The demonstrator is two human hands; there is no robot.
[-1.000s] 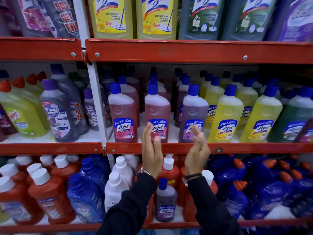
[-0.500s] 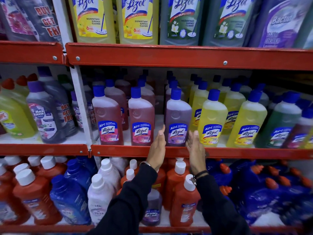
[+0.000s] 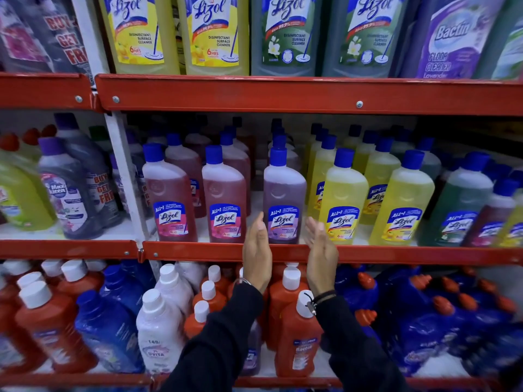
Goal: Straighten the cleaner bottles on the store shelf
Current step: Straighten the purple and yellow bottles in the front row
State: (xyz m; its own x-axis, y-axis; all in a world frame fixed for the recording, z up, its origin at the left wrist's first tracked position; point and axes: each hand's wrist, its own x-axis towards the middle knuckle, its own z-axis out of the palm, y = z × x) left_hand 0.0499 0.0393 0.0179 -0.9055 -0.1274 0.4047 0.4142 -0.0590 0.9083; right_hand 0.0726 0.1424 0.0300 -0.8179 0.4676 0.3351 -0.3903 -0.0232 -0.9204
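Note:
A purple Lizol bottle [image 3: 283, 193] with a blue cap stands upright at the front of the middle shelf [image 3: 198, 251]. My left hand [image 3: 256, 250] is flat and open just left of its base. My right hand [image 3: 321, 253] is flat and open just right of it. The palms face each other and neither hand grips the bottle. Two pink Lizol bottles [image 3: 225, 196] stand upright to its left, and yellow Lizol bottles [image 3: 343, 199] to its right. More rows stand behind them.
Large Lizol bottles [image 3: 215, 32] fill the top shelf. A white upright post [image 3: 124, 171] divides the middle shelf; grey and green bottles [image 3: 68, 188] stand left of it. Red bottles [image 3: 297, 329], blue bottles [image 3: 110, 329] and white bottles crowd the bottom shelf under my arms.
The view has shifted so the shelves sit further left in frame. My hands went from the gap beside the pink bottle to either side of the purple bottle's base, and have drawn slightly apart.

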